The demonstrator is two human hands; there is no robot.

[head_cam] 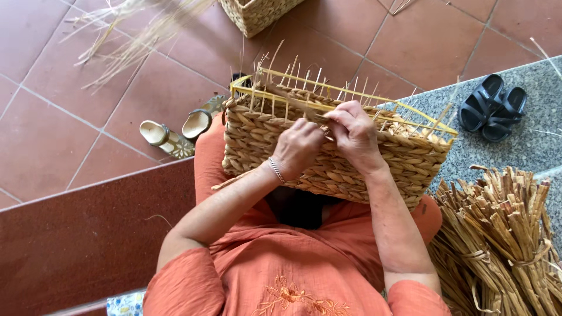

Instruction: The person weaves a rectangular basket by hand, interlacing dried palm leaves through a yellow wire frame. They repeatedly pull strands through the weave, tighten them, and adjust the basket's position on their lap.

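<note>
While basket [328, 158] rests on lap | hands [328, 140] seemingly pinch strand [293, 100]

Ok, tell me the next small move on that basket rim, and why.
Probably pull the strand snug and tuck it behind the next upright stake. Both the left hand and right hand pinch it at the top edge of the half-woven basket, and bare stakes stand above the last woven row along the yellow wire frame.
</note>
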